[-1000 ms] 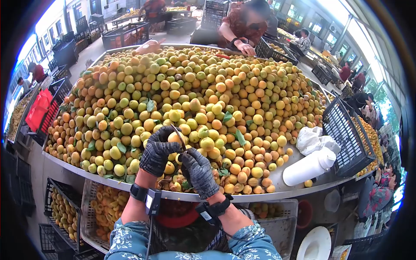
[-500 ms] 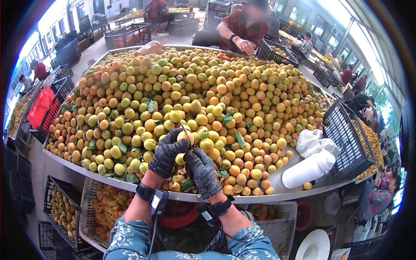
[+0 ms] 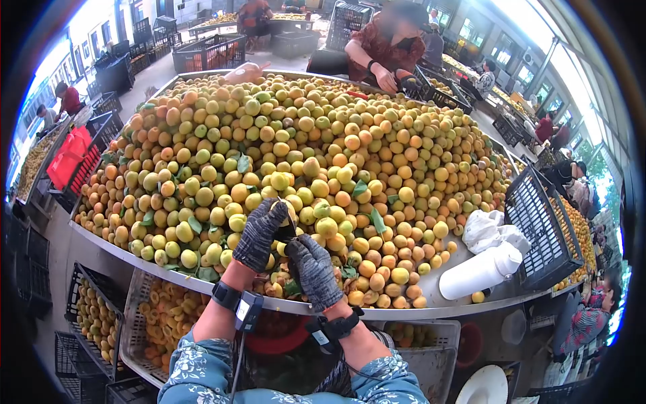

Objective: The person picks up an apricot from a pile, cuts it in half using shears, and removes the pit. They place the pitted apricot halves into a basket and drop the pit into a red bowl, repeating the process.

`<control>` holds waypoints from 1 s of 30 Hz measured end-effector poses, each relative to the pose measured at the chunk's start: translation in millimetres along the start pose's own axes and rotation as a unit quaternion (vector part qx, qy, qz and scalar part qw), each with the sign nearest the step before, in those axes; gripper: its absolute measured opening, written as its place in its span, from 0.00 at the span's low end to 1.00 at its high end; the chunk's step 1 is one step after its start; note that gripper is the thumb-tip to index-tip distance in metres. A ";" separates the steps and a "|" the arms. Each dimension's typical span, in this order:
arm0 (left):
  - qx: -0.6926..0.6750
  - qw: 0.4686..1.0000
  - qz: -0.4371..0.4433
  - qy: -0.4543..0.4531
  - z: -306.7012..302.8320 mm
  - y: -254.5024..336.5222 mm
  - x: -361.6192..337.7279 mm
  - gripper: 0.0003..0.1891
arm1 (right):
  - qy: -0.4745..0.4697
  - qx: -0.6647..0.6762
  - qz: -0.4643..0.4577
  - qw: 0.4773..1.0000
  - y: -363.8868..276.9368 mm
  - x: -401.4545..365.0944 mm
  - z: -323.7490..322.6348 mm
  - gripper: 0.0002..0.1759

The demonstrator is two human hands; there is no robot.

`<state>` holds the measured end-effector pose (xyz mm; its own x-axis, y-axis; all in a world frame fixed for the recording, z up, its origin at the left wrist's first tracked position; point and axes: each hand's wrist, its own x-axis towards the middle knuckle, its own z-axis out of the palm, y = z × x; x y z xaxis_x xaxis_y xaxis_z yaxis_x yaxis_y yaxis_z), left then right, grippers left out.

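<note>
Both my hands wear dark grey knitted gloves and meet over the near edge of a big heap of yellow-orange fruit (image 3: 269, 145). My left hand (image 3: 261, 236) has its fingers wrapped round a fruit, of which only a small part shows by the fingertips. Just to the right and slightly lower, my right hand (image 3: 315, 269) is closed on something dark and slim, too small to make out. Green leaves (image 3: 378, 220) lie among the fruit.
A white bottle (image 3: 479, 271) lies by a white plastic bag (image 3: 486, 231) and a black crate (image 3: 544, 222) at the right. Below the metal table edge (image 3: 377, 314) are a crate of halved fruit (image 3: 132, 330) and a red basin (image 3: 277, 340). Across the heap, a person's hand (image 3: 386, 81) reaches in.
My hands are slightly farther apart at the fingertips, and less of the fruit shows in my left hand. The person across has moved a hand. The view has shifted slightly.
</note>
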<state>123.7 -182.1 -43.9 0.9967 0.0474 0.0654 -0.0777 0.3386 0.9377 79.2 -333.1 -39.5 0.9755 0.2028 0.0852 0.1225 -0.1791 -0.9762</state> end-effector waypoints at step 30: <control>-0.007 0.997 -0.010 -0.071 18.8 13.6 -10.6 0.22 | -0.010 0.214 0.011 0.977 25.3 2.9 5.1 0.09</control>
<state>112.6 -195.7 -25.4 0.9910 -0.0929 0.0961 -0.0576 0.3516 0.9344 84.2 -332.2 -65.0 0.9728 0.2228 0.0628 0.0092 0.2337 -0.9723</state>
